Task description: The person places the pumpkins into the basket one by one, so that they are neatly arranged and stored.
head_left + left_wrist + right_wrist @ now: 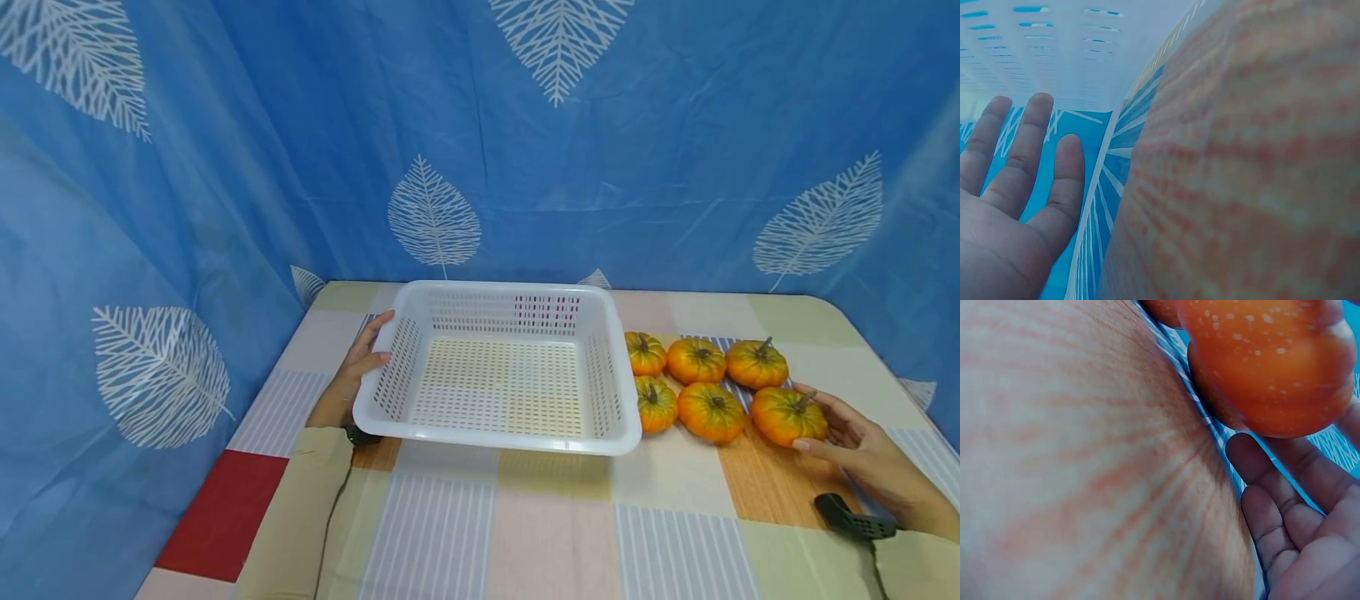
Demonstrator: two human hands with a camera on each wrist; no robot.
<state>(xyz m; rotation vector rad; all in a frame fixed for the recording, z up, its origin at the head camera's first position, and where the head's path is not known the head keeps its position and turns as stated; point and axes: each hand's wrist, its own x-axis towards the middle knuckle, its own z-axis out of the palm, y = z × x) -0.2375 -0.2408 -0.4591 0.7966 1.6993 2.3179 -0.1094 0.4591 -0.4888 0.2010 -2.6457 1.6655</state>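
Observation:
A white plastic basket [495, 450] with slotted walls stands on the table, nothing inside it. At its left rim is my left hand [358, 367], with index finger and thumb at the edge; the left wrist view shows the other fingers [1027, 150] straight beside the basket wall. My right hand [862, 442] holds the nearest right-hand pumpkin [783, 417], orange with a green-tinged top, thumb in front and index finger behind. In the right wrist view, this pumpkin [1272, 369] rests against the fingers, and the two lower fingers lie loosely bent beneath it.
Several other small pumpkins [711, 412] sit in two rows between the basket and my right hand. A patchwork-patterned cloth [555, 525] covers the table. Blue curtains [525, 208] with white leaf prints hang behind it and at the left.

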